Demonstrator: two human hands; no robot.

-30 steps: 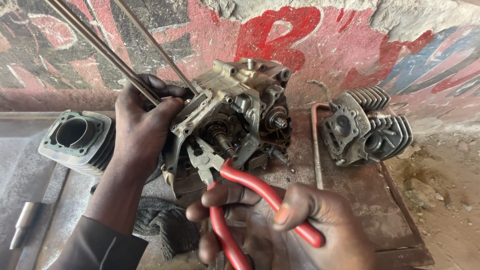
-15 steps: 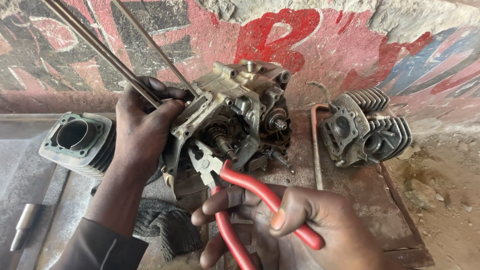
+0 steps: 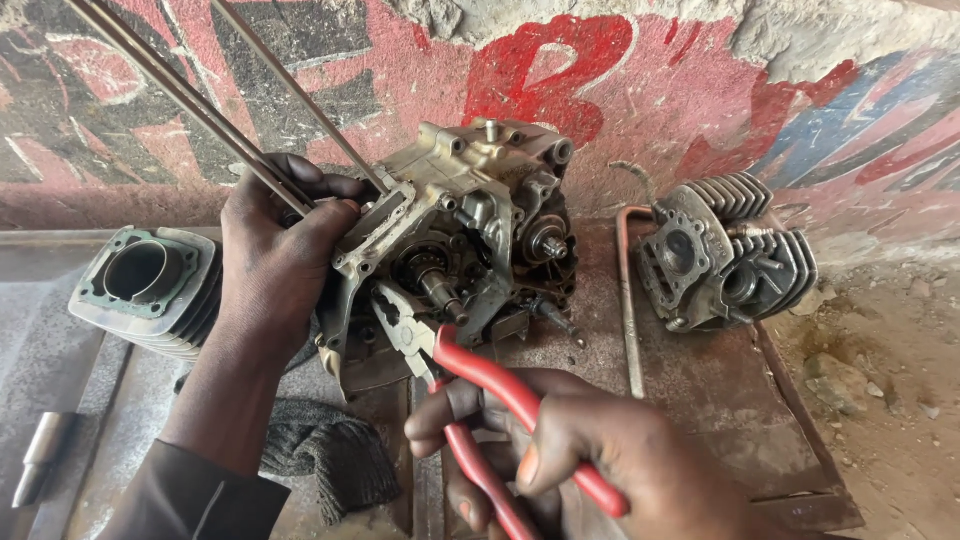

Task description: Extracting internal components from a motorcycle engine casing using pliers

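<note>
A greasy metal engine crankcase [image 3: 470, 225] stands on a rusty metal bench [image 3: 700, 390], its shafts and gears facing me. My left hand [image 3: 275, 255] grips its left side, where long thin studs [image 3: 200, 95] stick up toward the top left. My right hand [image 3: 590, 455] holds red-handled pliers [image 3: 470, 385]. The pliers' jaws [image 3: 395, 315] are slightly apart at the lower left edge of the crankcase opening, just below a small shaft.
A finned cylinder barrel [image 3: 145, 285] lies at the left, a finned cylinder head [image 3: 725, 255] at the right. A dark rag [image 3: 325, 455] sits under my left forearm, a small metal socket [image 3: 40, 455] at the far left. A painted wall [image 3: 600, 90] rises behind; dirt ground lies right.
My right hand has shifted slightly, keeping the pliers' jaws at the crankcase's lower left edge. My left hand stays on the case.
</note>
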